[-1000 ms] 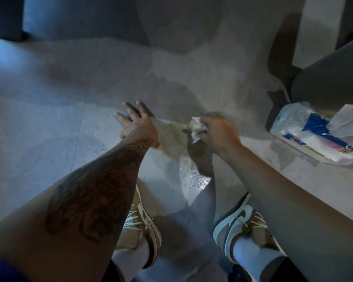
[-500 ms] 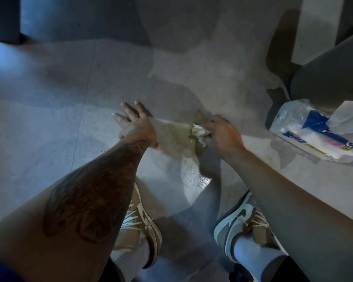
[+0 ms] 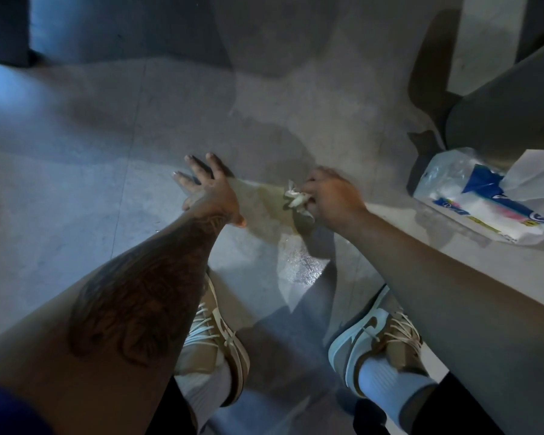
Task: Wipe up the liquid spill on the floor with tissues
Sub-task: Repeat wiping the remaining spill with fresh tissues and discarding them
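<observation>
The floor [image 3: 76,189] was grey, smooth tile with a thin seam running from twelve toward seven o'clock on the left side, lit unevenly and crossed by broad shadows. At the centre lay the spill [image 3: 264,208], a yellowish wet patch, with a glistening wet streak [image 3: 299,265] trailing from it toward six o'clock.

The left hand [image 3: 211,189] lay flat on the floor at the spill's nine o'clock edge, fingers spread and released, grasping nothing; its forearm bore a dark tattoo. The right hand [image 3: 333,196] was clenched around a crumpled wad [image 3: 296,197] of tissue, pressed onto the spill at its three o'clock edge. The wad poked out from the fingers toward nine o'clock, looking damp and discoloured.

At three o'clock from the right hand, well apart from it, a tissue pack [image 3: 484,199] in clear plastic with blue and pink print lay on the floor, one white sheet standing up from its opening. Just behind the pack at one o'clock stood a dark rounded object [image 3: 509,114]; what it was could not be told.

Toward six o'clock, two tan-and-white sneakers [image 3: 220,337] with white socks were planted on either side of the wet streak.
</observation>
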### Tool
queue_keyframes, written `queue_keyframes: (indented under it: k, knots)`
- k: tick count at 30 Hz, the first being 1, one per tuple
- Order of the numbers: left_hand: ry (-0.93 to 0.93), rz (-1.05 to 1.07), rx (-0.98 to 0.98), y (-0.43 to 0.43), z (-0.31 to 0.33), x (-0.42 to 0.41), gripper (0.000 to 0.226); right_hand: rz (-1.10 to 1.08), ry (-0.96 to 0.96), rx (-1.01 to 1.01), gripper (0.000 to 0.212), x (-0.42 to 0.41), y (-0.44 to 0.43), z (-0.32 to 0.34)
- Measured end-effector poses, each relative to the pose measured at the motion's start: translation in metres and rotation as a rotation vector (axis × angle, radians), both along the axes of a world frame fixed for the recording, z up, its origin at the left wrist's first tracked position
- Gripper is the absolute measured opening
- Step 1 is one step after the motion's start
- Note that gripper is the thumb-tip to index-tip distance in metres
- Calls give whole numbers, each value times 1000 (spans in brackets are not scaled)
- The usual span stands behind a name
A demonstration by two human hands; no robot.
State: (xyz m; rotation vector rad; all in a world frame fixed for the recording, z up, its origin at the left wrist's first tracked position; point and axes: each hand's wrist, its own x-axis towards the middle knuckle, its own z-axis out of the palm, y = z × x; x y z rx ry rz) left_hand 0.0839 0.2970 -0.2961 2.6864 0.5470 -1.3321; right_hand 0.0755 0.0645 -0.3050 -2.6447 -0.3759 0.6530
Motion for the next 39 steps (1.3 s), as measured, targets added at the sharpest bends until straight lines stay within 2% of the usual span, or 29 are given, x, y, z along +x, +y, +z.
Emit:
queue_keyframes:
  k: [3,5,8,11,13,15,19,23,27,29,32,37,39]
  knots:
    - [-54,-11,-36,9,-1,-6,153,-206,87,78,29,-5,-1,15]
    - [-107,-26,-62,14,7,-11,136,-352,125,132,25,-3,0,30]
    - [-155,-29,-276,4,26,-17,90,-522,163,271,24,-1,-2,54]
    - [-114,175,-580,-17,61,-18,47,-611,184,341,28,5,-3,76]
    - [-136,268,-706,-35,93,-15,27,-653,152,392,20,9,-4,101]
    - [-184,385,-783,-51,124,-9,26,-673,125,436,13,13,-5,124]
    - [-372,529,-858,-79,184,2,26,-702,56,524,24,13,-15,172]
    - [-483,540,-939,-114,232,17,4,-757,-35,615,22,16,-36,219]
    - [-539,484,-1005,-168,269,38,3,-788,-138,691,20,28,-74,262]
    - [-546,455,-1037,-200,283,50,3,-822,-211,678,19,34,-99,279]
    - [-525,422,-1085,-249,297,65,16,-895,-300,637,15,43,-143,295]
    - [-405,323,-1156,-327,313,79,18,-1092,-362,647,28,51,-216,313]
    - [-357,286,-1190,-351,317,82,34,-1164,-375,638,32,54,-239,316]
